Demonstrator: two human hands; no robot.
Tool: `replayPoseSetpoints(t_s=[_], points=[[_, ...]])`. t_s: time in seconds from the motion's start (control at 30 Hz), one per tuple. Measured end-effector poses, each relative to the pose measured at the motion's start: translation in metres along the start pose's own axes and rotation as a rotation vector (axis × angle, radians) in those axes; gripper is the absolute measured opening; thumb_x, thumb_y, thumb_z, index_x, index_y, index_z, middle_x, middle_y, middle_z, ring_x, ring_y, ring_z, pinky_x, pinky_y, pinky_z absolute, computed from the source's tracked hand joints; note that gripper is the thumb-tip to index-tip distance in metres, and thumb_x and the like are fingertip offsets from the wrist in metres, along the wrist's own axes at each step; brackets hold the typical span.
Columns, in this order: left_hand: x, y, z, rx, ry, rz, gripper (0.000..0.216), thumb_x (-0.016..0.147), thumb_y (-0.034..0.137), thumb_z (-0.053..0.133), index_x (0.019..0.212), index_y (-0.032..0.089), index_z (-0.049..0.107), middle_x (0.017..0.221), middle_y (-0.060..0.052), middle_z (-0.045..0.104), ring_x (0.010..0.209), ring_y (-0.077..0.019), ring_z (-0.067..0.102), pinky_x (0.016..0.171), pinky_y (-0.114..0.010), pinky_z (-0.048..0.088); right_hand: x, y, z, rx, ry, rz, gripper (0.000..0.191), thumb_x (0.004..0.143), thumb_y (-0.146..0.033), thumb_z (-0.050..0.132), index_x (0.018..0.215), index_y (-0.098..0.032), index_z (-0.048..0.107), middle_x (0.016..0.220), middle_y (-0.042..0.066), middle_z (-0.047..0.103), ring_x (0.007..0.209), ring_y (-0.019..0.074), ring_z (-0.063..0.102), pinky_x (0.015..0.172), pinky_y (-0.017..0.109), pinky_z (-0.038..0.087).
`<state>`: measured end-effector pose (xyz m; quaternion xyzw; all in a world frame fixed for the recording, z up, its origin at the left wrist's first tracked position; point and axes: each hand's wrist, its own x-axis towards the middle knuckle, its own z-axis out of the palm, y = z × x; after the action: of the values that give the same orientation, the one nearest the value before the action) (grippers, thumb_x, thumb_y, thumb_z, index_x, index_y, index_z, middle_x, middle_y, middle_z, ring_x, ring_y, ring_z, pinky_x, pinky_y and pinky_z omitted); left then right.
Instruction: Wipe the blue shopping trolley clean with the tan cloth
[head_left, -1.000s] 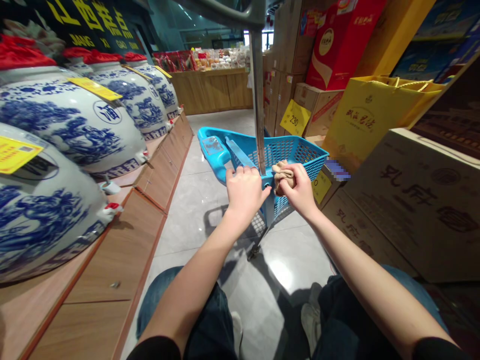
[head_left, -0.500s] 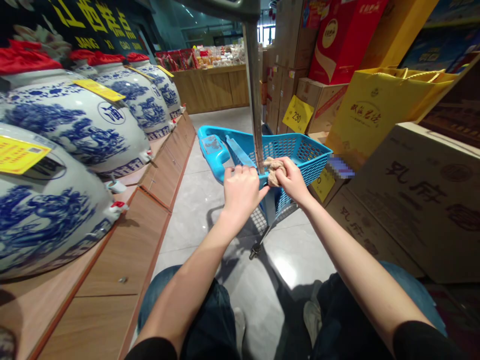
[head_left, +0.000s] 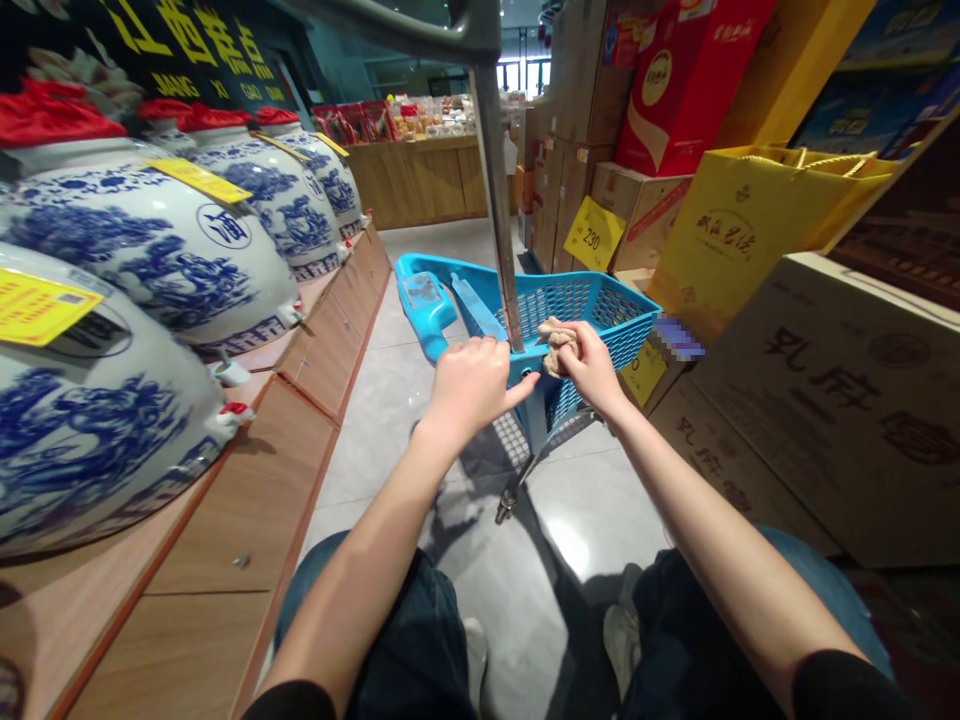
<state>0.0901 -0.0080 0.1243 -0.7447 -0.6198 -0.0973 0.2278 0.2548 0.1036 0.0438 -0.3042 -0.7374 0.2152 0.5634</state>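
A blue plastic shopping basket [head_left: 600,300] on wheels stands on the floor in front of me, with a grey metal handle pole [head_left: 496,200] rising from its near rim. My left hand [head_left: 471,385] grips the near rim of the basket just left of the pole, fingers curled over the edge. My right hand [head_left: 592,365] is closed on a crumpled brown cloth [head_left: 556,345], which presses against the rim right of the pole.
Large blue-and-white ceramic jars [head_left: 142,250] with red caps and yellow tags line a wooden counter [head_left: 225,540] on the left. Cardboard boxes [head_left: 832,400], a yellow gift bag [head_left: 742,230] and red boxes stack up on the right. A grey tiled aisle [head_left: 420,400] runs ahead.
The handle pole has tilted a little to the left. My right hand with the cloth has shifted slightly along the rim; my left hand stays on the rim.
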Motion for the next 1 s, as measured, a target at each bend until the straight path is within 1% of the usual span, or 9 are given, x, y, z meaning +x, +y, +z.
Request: replayPoseSetpoints(t_s=[0.1,0.2,0.33,0.47,0.63,0.7,0.83,0.9,1.0], points=[[0.000,-0.001,-0.001,-0.002,-0.008,-0.004,0.043,0.098,0.053,0.055,0.097,0.013,0.070,0.093,-0.016,0.075,0.092,-0.0312,0.072,0.072,-0.037,0.047,-0.004,-0.014,0.002,0.002,-0.041,-0.049,0.024,0.086,-0.017,0.052,0.105,-0.024,0.064,0.104,0.006,0.069,0.100,0.0233,0.064,0.092,0.041,0.053],[0.001,-0.004,-0.009,-0.014,-0.085,0.011,0.040,0.099,0.049,0.056,0.101,0.012,0.071,0.095,-0.016,0.076,0.090,-0.0302,0.073,0.070,-0.036,0.047,-0.006,-0.027,0.003,-0.004,-0.134,-0.141,0.027,0.089,-0.018,0.053,0.112,-0.025,0.066,0.107,0.007,0.069,0.102,0.0240,0.063,0.092,0.041,0.053],[0.000,-0.005,-0.024,0.006,-0.190,0.038,0.036,0.102,0.044,0.055,0.103,0.012,0.072,0.096,-0.015,0.076,0.091,-0.0299,0.074,0.074,-0.037,0.048,-0.003,-0.012,-0.004,-0.050,-0.083,-0.082,0.025,0.087,-0.016,0.052,0.105,-0.023,0.067,0.102,0.007,0.069,0.098,0.0243,0.065,0.091,0.042,0.054],[-0.006,0.001,-0.036,0.010,-0.169,0.056,0.032,0.102,0.042,0.057,0.099,0.013,0.072,0.093,-0.013,0.076,0.090,-0.0293,0.073,0.075,-0.037,0.049,-0.008,-0.010,-0.004,-0.082,-0.031,-0.028,0.024,0.087,-0.016,0.052,0.106,-0.023,0.066,0.105,0.008,0.069,0.102,0.0249,0.065,0.094,0.042,0.053],[-0.013,0.003,-0.049,-0.012,-0.123,0.095,0.028,0.102,0.032,0.054,0.095,0.014,0.075,0.093,-0.012,0.077,0.092,-0.0293,0.073,0.070,-0.036,0.048,-0.018,-0.034,0.008,-0.039,-0.151,-0.207,0.032,0.092,-0.017,0.053,0.120,-0.025,0.064,0.119,0.010,0.067,0.113,0.0252,0.062,0.100,0.042,0.052],[-0.013,0.000,-0.051,-0.023,-0.094,0.109,0.030,0.103,0.030,0.052,0.093,0.014,0.075,0.088,-0.012,0.076,0.087,-0.0284,0.073,0.068,-0.035,0.047,-0.016,-0.028,0.007,-0.025,-0.170,-0.222,0.032,0.090,-0.015,0.053,0.119,-0.024,0.065,0.117,0.009,0.067,0.111,0.0250,0.063,0.098,0.042,0.053],[-0.007,-0.003,-0.041,-0.142,0.092,0.173,0.034,0.105,0.029,0.046,0.092,0.016,0.074,0.087,-0.009,0.076,0.083,-0.0232,0.072,0.071,-0.033,0.050,-0.009,-0.006,0.001,-0.061,-0.054,-0.046,0.023,0.088,-0.015,0.051,0.105,-0.022,0.066,0.103,0.008,0.068,0.100,0.0249,0.065,0.092,0.042,0.054],[-0.005,0.002,-0.031,-0.233,0.215,0.219,0.032,0.106,0.028,0.045,0.097,0.015,0.073,0.094,-0.008,0.077,0.090,-0.0220,0.071,0.079,-0.033,0.053,-0.012,-0.010,0.003,-0.052,-0.048,-0.023,0.021,0.090,-0.017,0.052,0.106,-0.022,0.066,0.106,0.009,0.069,0.103,0.0255,0.065,0.095,0.043,0.054],[-0.002,0.012,-0.012,-0.330,0.316,0.296,0.028,0.105,0.025,0.046,0.105,0.014,0.072,0.108,-0.011,0.076,0.104,-0.0230,0.070,0.094,-0.037,0.055,-0.020,-0.025,0.011,-0.003,-0.098,-0.111,0.029,0.092,-0.018,0.054,0.118,-0.022,0.065,0.120,0.010,0.069,0.116,0.0263,0.062,0.104,0.044,0.052]])
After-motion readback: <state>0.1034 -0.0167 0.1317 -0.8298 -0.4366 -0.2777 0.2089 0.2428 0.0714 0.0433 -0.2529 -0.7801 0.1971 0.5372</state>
